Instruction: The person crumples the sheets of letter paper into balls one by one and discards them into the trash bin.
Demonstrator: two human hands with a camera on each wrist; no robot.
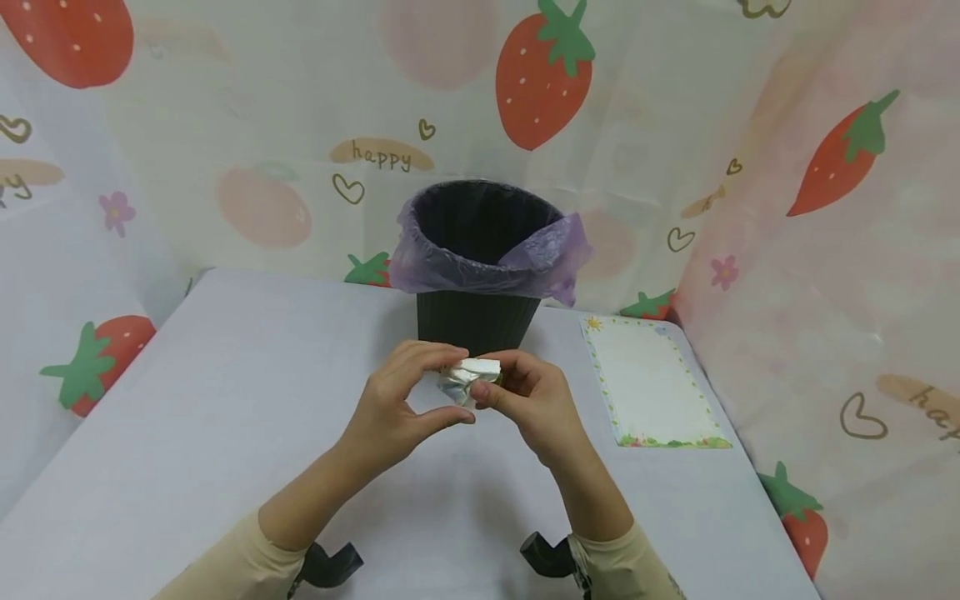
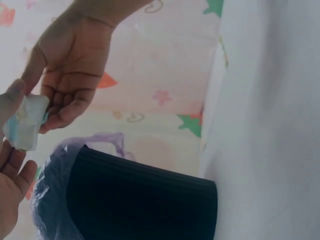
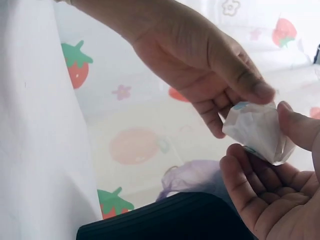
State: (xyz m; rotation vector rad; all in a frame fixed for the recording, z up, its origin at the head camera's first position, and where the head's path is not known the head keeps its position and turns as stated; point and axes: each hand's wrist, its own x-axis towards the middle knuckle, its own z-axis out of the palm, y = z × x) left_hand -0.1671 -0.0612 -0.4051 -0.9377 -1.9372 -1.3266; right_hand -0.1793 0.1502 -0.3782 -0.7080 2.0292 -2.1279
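Both hands meet at a small crumpled silver wrapper (image 1: 470,377) in front of the bin, above the table. With bent thumb and fingers, my right hand (image 1: 536,400) pinches its right side. My left hand (image 1: 393,408) holds the other side, fingertips at the top edge and thumb beneath. Seen from the left wrist, the wrapper (image 2: 27,122) shows whitish with pale blue, between the left fingers at the frame's edge and the right hand (image 2: 75,65). In the right wrist view the wrapper (image 3: 257,130) spans the gap between both hands, its folds pale and creased.
Behind the hands stands a dark bin (image 1: 476,321) with a purple plastic liner (image 1: 558,258) folded over its rim. A white sheet with a decorated border (image 1: 660,383) lies to the right on the white table (image 1: 225,400). Strawberry-print cloth (image 1: 315,83) encloses the table.
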